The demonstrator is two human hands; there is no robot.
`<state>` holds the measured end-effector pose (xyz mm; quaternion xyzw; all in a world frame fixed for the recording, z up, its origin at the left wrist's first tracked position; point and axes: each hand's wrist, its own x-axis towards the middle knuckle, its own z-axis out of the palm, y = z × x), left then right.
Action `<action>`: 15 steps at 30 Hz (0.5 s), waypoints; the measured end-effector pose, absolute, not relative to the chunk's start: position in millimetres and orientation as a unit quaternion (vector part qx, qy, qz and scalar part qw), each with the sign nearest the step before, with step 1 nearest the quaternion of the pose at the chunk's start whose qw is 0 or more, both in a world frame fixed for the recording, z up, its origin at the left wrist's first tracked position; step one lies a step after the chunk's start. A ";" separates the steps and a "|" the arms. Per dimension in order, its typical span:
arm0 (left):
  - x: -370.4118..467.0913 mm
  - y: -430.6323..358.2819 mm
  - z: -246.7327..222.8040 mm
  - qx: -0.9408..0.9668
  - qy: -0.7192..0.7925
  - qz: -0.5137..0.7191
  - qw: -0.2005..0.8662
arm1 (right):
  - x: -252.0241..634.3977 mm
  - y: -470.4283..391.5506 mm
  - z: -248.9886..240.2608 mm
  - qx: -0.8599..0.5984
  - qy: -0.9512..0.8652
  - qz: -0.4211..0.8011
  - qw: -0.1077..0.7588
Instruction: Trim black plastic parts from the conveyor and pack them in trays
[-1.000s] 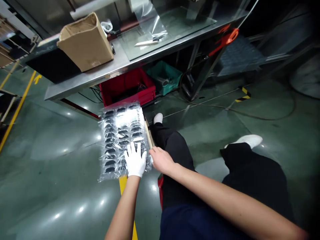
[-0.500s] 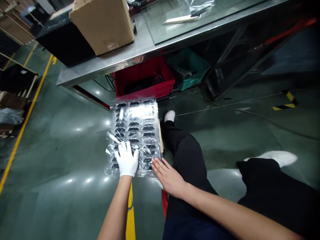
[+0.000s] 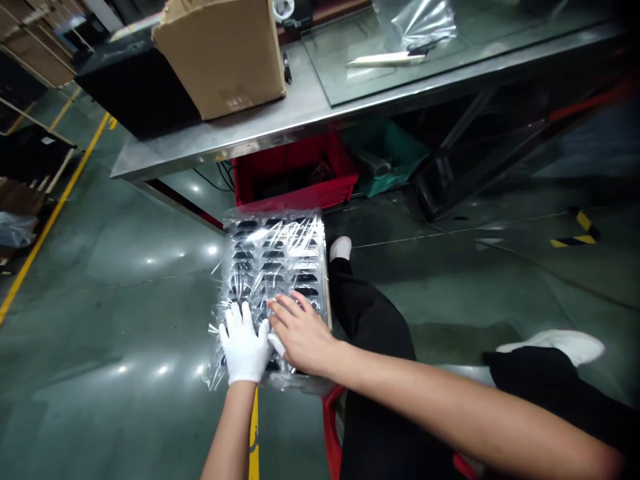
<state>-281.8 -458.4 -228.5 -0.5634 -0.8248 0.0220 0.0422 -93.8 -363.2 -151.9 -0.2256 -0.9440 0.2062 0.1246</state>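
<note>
2 hands, unclenched, side by side on 1 plastic-wrapped pack (image 3: 273, 255): left gloved (image 3: 244, 347), right bare (image 3: 306, 333). Pack's 3 columns of dark parts sit below counter (image 3: 306, 87) level, by 1 red bin (image 3: 320, 195).

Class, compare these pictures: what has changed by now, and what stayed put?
The gloved left hand has moved leftward across the film-wrapped pack of black parts. The right hand has gone from the pack's right edge onto its top, beside the left. The cardboard box remains on the metal table, the red bin below.
</note>
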 end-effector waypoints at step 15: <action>-277.8 -451.6 -213.4 -0.538 -0.842 0.010 -0.047 | -65.1 -392.2 -144.2 -0.285 -0.852 0.427 0.101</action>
